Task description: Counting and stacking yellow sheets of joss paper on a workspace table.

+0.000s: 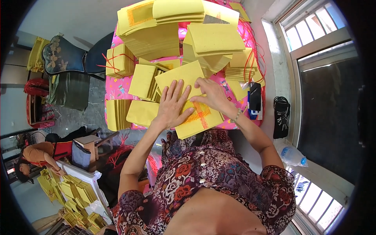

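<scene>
A folded stack of yellow paper [181,74] lies aslant at the near edge of the table, its lower part bearing an orange-red print [203,114]. My left hand [171,106] rests flat on it with fingers spread. My right hand [214,96] has its fingers bent and its thumb pressed in, gripping the paper near the fold. Just left of my hands stand a bundle of folded yellow paper [143,82] and a smaller yellow packet [143,112]. How many sheets lie under my palms is hidden.
Tall yellow paper stacks [152,41] fill the far side of the pink table [117,87]. Red strings [250,64] hang at the right, beside a dark phone-like object [255,96]. A window [325,98] is at right. At lower left, another person [43,152] handles yellow paper at a white table.
</scene>
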Motion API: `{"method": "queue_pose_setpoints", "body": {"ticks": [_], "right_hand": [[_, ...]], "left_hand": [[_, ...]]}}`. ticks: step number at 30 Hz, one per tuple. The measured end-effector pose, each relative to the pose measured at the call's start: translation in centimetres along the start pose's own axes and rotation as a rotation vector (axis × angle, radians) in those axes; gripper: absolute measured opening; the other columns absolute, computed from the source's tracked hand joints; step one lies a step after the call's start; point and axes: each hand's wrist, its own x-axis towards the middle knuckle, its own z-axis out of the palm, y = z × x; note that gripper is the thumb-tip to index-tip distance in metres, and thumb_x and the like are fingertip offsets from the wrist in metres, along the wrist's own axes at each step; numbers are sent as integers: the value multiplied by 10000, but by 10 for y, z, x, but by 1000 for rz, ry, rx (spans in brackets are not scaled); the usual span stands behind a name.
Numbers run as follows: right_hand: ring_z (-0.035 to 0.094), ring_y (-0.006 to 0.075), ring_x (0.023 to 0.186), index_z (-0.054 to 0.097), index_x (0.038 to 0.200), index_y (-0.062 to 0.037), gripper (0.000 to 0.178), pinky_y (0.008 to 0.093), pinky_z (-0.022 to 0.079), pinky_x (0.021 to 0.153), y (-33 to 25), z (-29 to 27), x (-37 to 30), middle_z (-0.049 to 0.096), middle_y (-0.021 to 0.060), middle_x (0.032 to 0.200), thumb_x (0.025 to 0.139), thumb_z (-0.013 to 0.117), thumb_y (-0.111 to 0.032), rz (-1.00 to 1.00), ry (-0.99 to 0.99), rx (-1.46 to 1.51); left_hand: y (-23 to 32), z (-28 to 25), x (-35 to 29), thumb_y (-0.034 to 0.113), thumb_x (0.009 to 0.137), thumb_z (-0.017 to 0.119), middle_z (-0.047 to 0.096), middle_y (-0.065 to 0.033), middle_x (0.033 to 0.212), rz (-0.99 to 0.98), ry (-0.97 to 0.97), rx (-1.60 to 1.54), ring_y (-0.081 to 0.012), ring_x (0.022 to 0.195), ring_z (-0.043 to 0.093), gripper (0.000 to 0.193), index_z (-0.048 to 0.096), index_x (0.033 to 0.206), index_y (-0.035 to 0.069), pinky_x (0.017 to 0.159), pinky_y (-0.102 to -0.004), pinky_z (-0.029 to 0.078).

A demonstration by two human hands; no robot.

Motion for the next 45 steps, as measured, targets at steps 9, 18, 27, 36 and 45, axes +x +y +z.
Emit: {"method": "queue_pose_setpoints", "body": {"ticks": [9,18,27,36,45], "right_hand": [[575,217,810,654,1130,-128,462,370,464,721,8,-12,11,572,30,908,754,775,-368,-498,71,-427],[604,183,856,729,1019,-141,303,344,479,777,10,-9,17,630,-1,892,786,761,-332,-660,232,-367],[553,322,1123,613,1229,-53,459,424,462,953,-42,-24,-4,589,141,1127,876,717,-327,-226,324,-75],[636,123,893,439,1349,-10,470,279,521,722,-51,-63,3,631,84,1018,954,650,-149,8,292,762],[596,113,709,546,1233,-5,383,279,487,638,21,-135,60,656,64,884,913,681,-166,115,557,359]], "left_hand": [[-17,-6,-13,294,986,516,391,-215,1474,-91,341,-438,-365,1393,337,526,436,1464,91,1127,-501,276],[-12,-18,-13,190,994,531,641,-154,1059,-749,325,-1092,-192,904,619,541,295,1453,29,742,-334,498],[5,-51,-32,33,950,500,545,-156,1354,-749,521,-1466,-191,1127,584,635,178,1497,44,824,-302,518],[25,-107,-16,38,933,585,599,-124,1285,-439,449,-1387,-177,1226,550,497,394,1391,7,1030,-324,419],[-9,-123,129,202,902,710,606,2,782,-310,177,-1143,-63,684,575,347,632,1160,-16,604,-227,478]]}}
